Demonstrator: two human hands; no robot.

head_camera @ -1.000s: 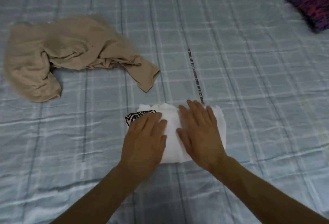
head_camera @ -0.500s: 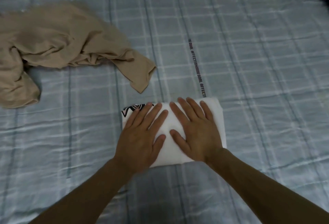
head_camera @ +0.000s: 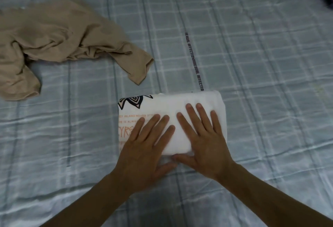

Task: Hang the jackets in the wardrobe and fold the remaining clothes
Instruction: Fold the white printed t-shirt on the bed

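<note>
Both grips flat on folded shirt (head_camera: 180, 107), long axis left-right.

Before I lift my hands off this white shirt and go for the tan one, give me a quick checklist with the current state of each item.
1. White shirt folded into a compact rectangle: ok.
2. Both hands flat on it: ok; left hand and right hand lie with straight fingers, gripping nothing.
3. Fold will hold once released: cannot tell; the near edge is hidden under the palms.
4. Tan garment folded: not ok; it lies crumpled on the bedspread, up and to the left.
5. Path to the tan garment: ok; only bare bedspread shows between the two garments.
6. Jackets hung: cannot tell; no wardrobe is in view.
</note>
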